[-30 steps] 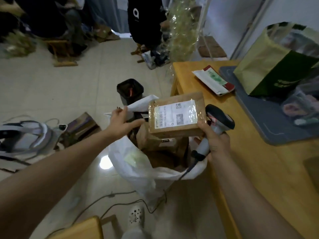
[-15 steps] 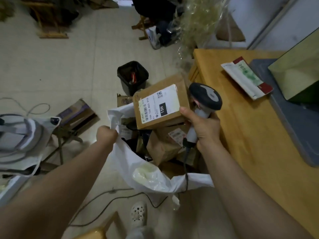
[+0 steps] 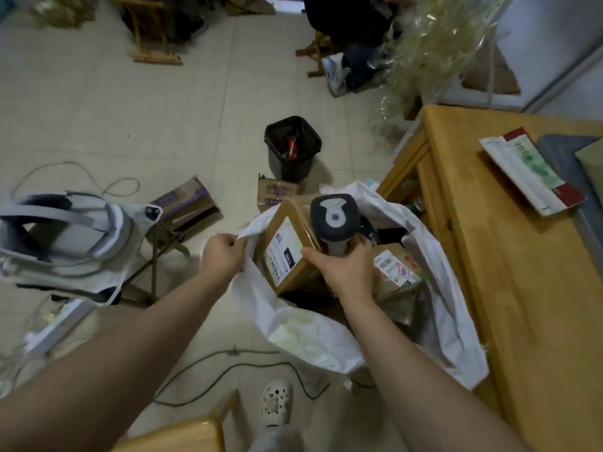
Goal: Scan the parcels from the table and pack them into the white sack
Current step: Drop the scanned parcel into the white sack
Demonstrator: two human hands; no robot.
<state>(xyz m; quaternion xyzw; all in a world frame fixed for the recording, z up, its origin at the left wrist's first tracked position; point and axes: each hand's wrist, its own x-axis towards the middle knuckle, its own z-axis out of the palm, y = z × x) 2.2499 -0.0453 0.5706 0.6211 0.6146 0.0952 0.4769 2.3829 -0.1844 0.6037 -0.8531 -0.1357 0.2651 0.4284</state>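
Observation:
The white sack [image 3: 303,334] stands open on the floor beside the wooden table [image 3: 509,288]. My left hand [image 3: 223,256] grips the sack's left rim and holds it up. My right hand [image 3: 346,272] holds both the grey barcode scanner [image 3: 334,220] and a brown cardboard parcel [image 3: 288,246] with a white label. The parcel is tilted on edge inside the sack's mouth. More brown parcels [image 3: 393,272] lie in the sack to the right. A flat white, green and red envelope [image 3: 528,171] lies on the table.
A black waste bin [image 3: 292,148] stands on the tiled floor beyond the sack. Flattened cartons [image 3: 186,203] lie nearby. A white headset [image 3: 62,233] rests on a folding stool at left. Cables [image 3: 235,363] run across the floor by my shoe [image 3: 275,402]. A grey mat [image 3: 567,151] covers the table's right side.
My right hand has lowered the parcel and scanner down into the sack's mouth, tipping the parcel on edge. My left hand keeps hold of the rim. The view has tilted downward.

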